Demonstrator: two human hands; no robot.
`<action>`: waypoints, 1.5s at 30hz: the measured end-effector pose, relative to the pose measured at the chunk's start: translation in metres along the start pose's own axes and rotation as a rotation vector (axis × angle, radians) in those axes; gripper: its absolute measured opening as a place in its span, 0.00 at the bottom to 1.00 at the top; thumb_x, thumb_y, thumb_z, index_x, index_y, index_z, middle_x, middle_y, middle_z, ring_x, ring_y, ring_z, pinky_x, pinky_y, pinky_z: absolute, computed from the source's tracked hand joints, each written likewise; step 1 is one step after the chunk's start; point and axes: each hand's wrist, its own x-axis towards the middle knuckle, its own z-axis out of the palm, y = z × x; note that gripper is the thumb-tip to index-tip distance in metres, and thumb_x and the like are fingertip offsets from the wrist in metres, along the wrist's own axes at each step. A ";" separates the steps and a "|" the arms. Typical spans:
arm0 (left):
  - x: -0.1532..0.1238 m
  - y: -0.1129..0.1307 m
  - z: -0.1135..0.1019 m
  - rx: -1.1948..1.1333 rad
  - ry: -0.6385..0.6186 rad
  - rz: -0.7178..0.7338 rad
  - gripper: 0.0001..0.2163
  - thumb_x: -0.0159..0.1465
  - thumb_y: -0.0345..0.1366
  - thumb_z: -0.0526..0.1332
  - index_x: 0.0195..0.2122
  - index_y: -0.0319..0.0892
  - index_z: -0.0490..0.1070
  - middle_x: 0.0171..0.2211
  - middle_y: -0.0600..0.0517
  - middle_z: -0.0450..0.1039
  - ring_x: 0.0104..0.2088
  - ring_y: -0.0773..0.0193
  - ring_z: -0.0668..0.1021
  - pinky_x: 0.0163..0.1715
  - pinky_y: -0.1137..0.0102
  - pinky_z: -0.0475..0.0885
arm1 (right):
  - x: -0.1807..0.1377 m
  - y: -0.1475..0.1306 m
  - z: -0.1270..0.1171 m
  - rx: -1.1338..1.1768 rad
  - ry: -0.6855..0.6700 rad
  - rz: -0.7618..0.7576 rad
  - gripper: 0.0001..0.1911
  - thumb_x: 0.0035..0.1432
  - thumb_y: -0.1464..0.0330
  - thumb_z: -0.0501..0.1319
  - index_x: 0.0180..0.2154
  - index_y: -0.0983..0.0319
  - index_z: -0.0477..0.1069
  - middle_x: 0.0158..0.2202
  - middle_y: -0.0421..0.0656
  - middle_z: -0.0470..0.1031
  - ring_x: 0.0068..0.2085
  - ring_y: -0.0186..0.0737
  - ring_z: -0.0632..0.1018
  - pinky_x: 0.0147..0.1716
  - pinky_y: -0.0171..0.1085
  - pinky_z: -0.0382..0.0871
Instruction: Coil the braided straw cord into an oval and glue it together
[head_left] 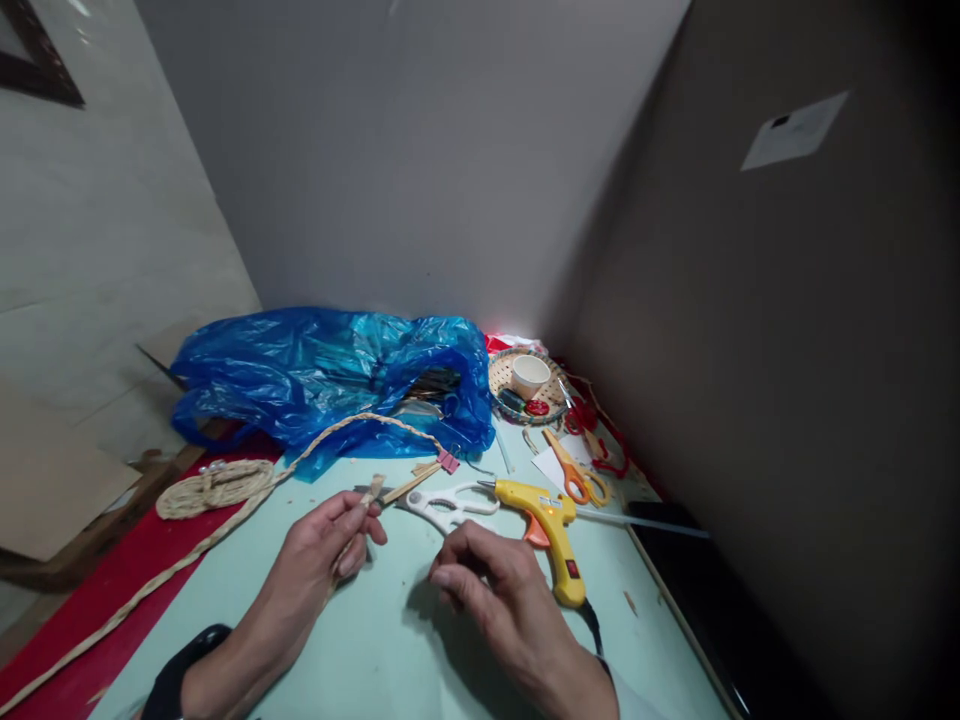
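A flat coil (217, 488) of braid lies at left, beside a long braided cord (161, 578), perhaps wound to keep it tidy. The left hand (334, 540) pinches a pale fibre strip (373, 489) between thumb and fingers, tip upward, seemingly for control. A pink clip (448, 460) grips the cord's far end (likely against unravelling). White-handled scissors (457, 506) lie within easy reach. The right hand (499, 585) curls loosely; whether it holds anything, I cannot tell. The yellow glue gun (551, 515) rests just beyond.
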 end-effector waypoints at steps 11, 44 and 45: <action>-0.029 0.049 0.028 0.044 -0.195 0.115 0.14 0.58 0.47 0.71 0.32 0.40 0.77 0.25 0.51 0.77 0.18 0.77 0.59 0.21 0.75 0.54 | 0.013 -0.023 -0.006 0.099 0.178 -0.098 0.09 0.65 0.69 0.61 0.30 0.61 0.69 0.24 0.36 0.70 0.27 0.33 0.71 0.29 0.32 0.62; 0.002 0.029 0.062 0.317 -0.430 -0.034 0.14 0.63 0.48 0.63 0.34 0.40 0.76 0.26 0.52 0.79 0.17 0.71 0.70 0.20 0.75 0.63 | 0.035 -0.012 -0.027 -0.035 0.519 -0.363 0.05 0.63 0.72 0.66 0.36 0.63 0.82 0.33 0.43 0.80 0.34 0.36 0.77 0.35 0.34 0.69; 0.002 0.028 0.062 0.329 -0.428 -0.031 0.15 0.63 0.48 0.63 0.32 0.40 0.76 0.24 0.53 0.77 0.16 0.71 0.69 0.19 0.75 0.61 | 0.035 -0.010 -0.026 -0.124 0.526 -0.435 0.06 0.64 0.72 0.65 0.38 0.64 0.81 0.33 0.44 0.80 0.33 0.37 0.76 0.34 0.36 0.69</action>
